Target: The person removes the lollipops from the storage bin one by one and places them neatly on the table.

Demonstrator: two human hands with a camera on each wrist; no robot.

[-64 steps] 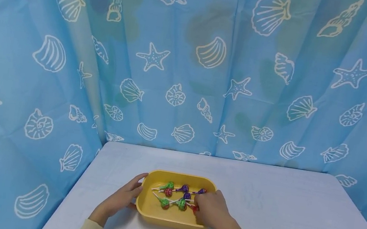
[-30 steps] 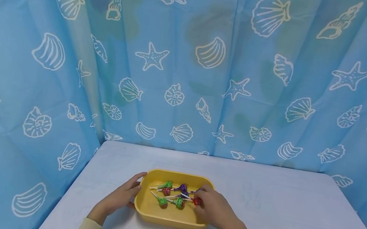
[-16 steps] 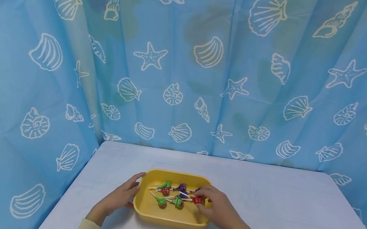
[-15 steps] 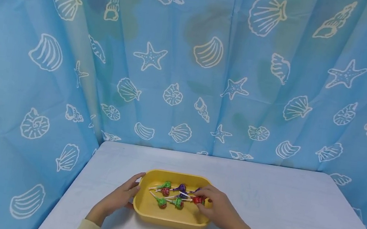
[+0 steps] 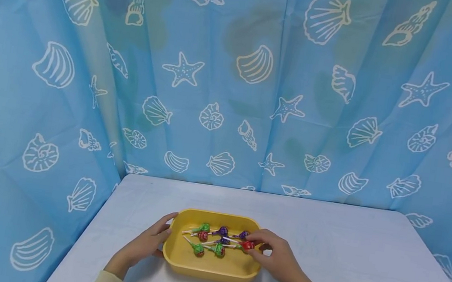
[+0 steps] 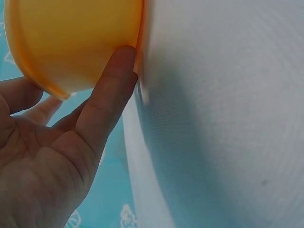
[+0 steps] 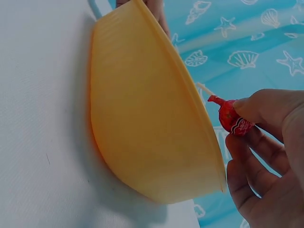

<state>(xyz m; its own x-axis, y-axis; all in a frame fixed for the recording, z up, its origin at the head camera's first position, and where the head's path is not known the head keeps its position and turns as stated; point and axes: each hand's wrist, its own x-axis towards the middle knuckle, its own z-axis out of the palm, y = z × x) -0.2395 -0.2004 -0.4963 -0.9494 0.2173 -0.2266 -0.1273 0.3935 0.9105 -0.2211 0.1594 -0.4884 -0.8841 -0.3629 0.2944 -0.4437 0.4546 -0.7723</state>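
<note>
A yellow plastic tub [image 5: 207, 272] stands on the table, with several lollipops in green, purple and red wrappers lying in it, such as a green one [image 5: 198, 250] and a purple one [image 5: 222, 230]. My right hand [image 5: 282, 260] pinches a red-wrapped lollipop [image 7: 232, 117] by its head between thumb and fingers, at the tub's right rim. Its white stick points left over the tub. Against the tub's left end rests my left hand [image 5: 144, 246]; in the left wrist view its fairly straight fingers touch the outer wall, with the thumb near the rim.
A white-covered table [image 5: 336, 253] extends around the tub. Blue curtains [image 5: 216, 86] with a seashell print hang behind it and along the left side.
My right hand has drawn the red lollipop up and to the right from among the others, to the tub's right rim. My left hand keeps its place on the tub.
</note>
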